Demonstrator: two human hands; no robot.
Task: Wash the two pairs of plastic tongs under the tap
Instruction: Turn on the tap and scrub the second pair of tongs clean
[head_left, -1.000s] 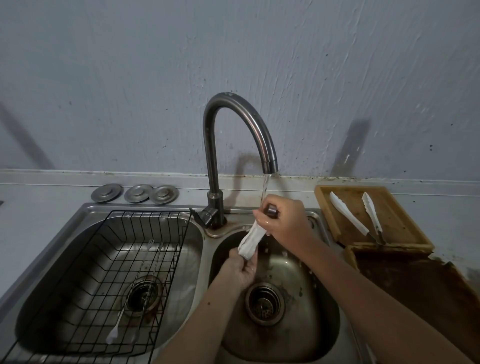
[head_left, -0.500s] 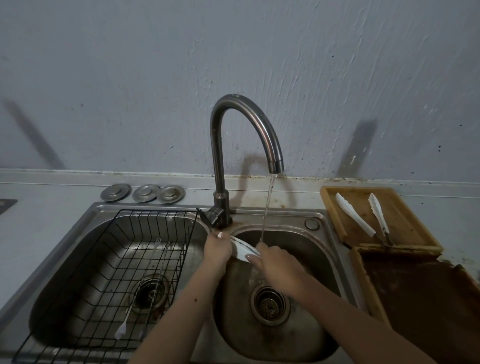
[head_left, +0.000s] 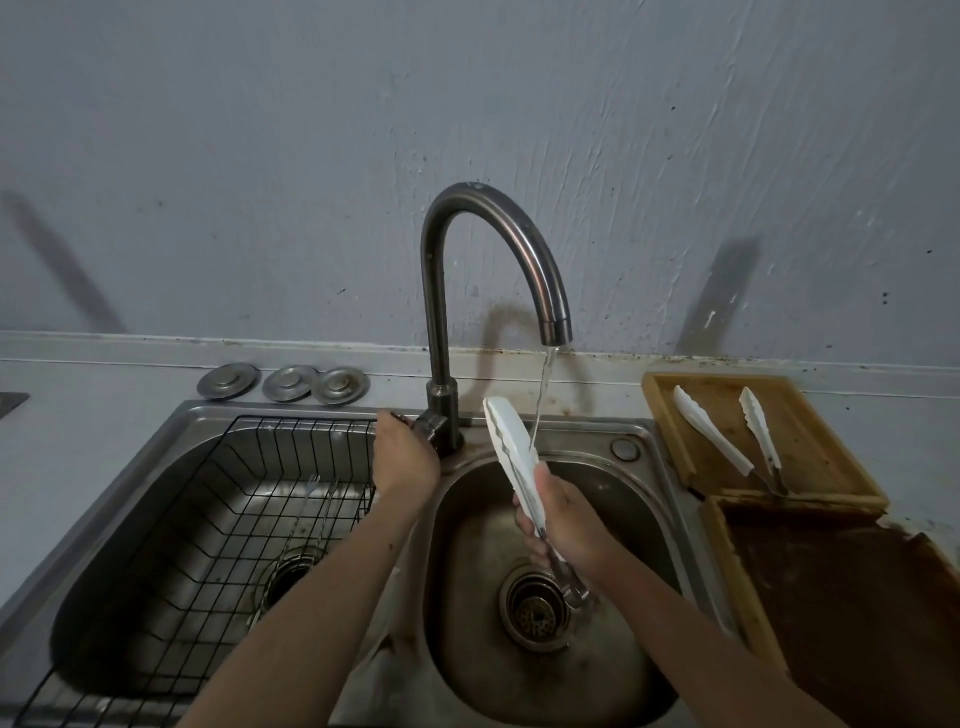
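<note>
Bench (head_left: 104, 395): I see grey top, steel double sink (head_left: 644, 431).
Wall (head_left: 260, 156): grey, stained.
Left hand (head_left: 405, 460): grips tap lever (head_left: 428, 428).
Right hand (head_left: 563, 525): grips white tongs (head_left: 511, 447).

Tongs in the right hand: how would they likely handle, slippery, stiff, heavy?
The tongs are under the tap's stream, so probably wet and slippery. The right hand holds them upright alone, suggesting light and fairly stiff. Their thin arms may flex if squeezed.

We are seeing a black wire rack (head_left: 218, 499) sitting in the left basin (head_left: 104, 545), with thin metal utensils (head_left: 311, 509) lying inside it. Three metal discs (head_left: 283, 383) are lying in a row on the desk (head_left: 78, 415) behind. Two wooden trays (head_left: 810, 457) are sitting at the right, beneath a grey wall (head_left: 260, 156).
</note>
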